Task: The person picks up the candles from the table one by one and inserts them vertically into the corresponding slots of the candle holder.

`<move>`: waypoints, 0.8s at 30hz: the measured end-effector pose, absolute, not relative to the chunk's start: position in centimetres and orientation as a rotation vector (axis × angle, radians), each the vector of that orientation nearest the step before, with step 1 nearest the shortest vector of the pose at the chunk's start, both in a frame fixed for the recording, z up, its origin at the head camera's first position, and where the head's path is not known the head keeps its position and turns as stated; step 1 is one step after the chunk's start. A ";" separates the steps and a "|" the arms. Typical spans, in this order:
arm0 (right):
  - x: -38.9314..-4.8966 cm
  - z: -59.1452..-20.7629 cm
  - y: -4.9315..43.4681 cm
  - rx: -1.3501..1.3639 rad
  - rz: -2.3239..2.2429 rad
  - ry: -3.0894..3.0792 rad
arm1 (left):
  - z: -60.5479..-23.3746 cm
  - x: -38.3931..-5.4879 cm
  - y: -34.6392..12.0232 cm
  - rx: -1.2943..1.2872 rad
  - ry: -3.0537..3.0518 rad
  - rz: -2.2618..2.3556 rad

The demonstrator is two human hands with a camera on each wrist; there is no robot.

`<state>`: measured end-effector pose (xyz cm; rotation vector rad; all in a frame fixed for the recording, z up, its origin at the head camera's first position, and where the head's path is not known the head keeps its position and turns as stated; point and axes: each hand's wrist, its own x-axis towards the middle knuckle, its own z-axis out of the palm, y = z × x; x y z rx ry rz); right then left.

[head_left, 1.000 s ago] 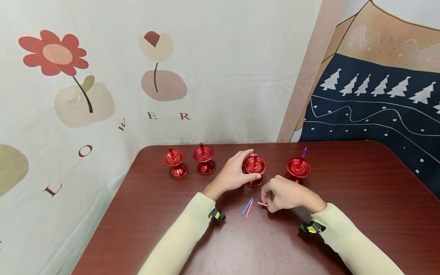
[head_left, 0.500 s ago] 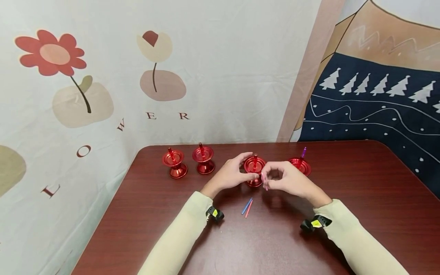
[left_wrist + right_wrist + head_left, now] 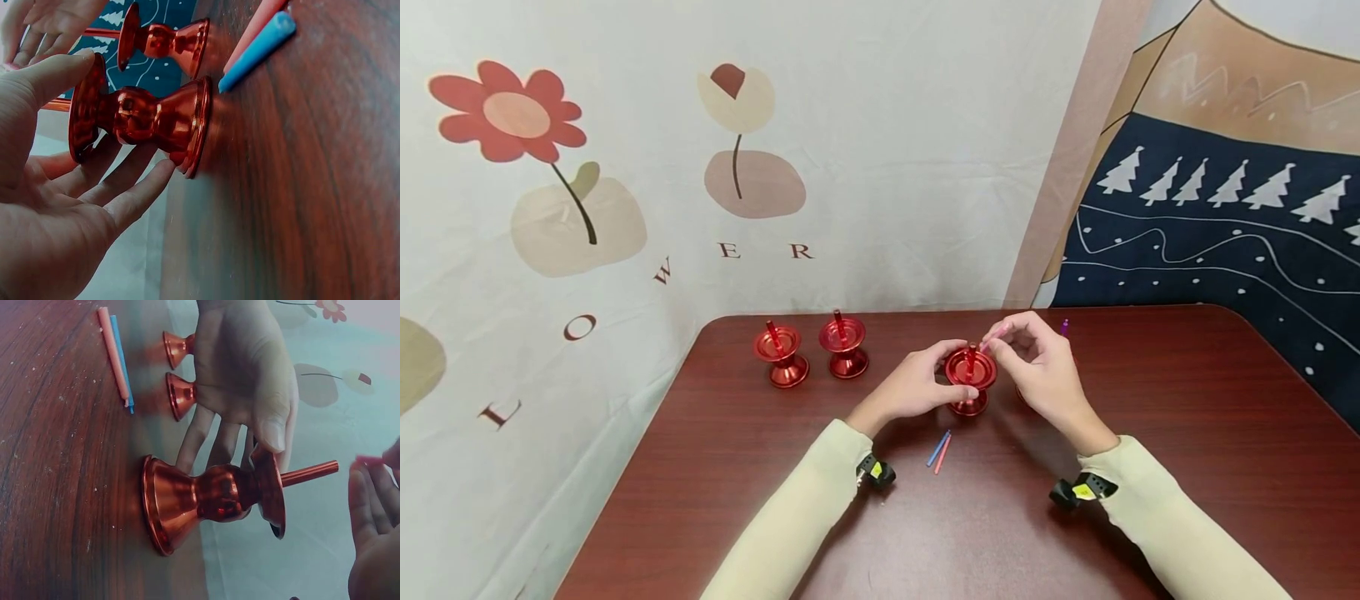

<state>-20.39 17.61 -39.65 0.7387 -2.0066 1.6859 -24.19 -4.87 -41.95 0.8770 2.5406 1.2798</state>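
Note:
My left hand (image 3: 917,385) holds a shiny red metal candle holder (image 3: 972,375) by its dish, thumb on the near rim and fingers behind. The holder stands upright on the table, with a thin tube (image 3: 312,473) rising from its dish. Between thumb and fingertips, my right hand (image 3: 1043,367) pinches a slim pink candle (image 3: 369,460), mostly covered by the fingers. That candle is close beside the tube's top, with a gap between them in the right wrist view. A blue candle (image 3: 937,448) and another pink candle (image 3: 943,456) lie together on the table, nearer the body.
Two more red candle holders (image 3: 781,354) stand at the back left, their tubes bare. Behind my right hand, another holder (image 3: 178,45) is largely hidden in the head view; a purple candle (image 3: 1064,327) shows above it. A printed cloth (image 3: 880,167) hangs behind the table.
My right hand has lifted the pink candle from low over the table to beside the tube's top. My left hand has shifted slightly right and nearer, and the holder moved with it.

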 end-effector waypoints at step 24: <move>-20.6 -40.1 17.6 0.703 1.329 -2.125 | -41.4 -23.1 -4.0 0.904 2.539 1.261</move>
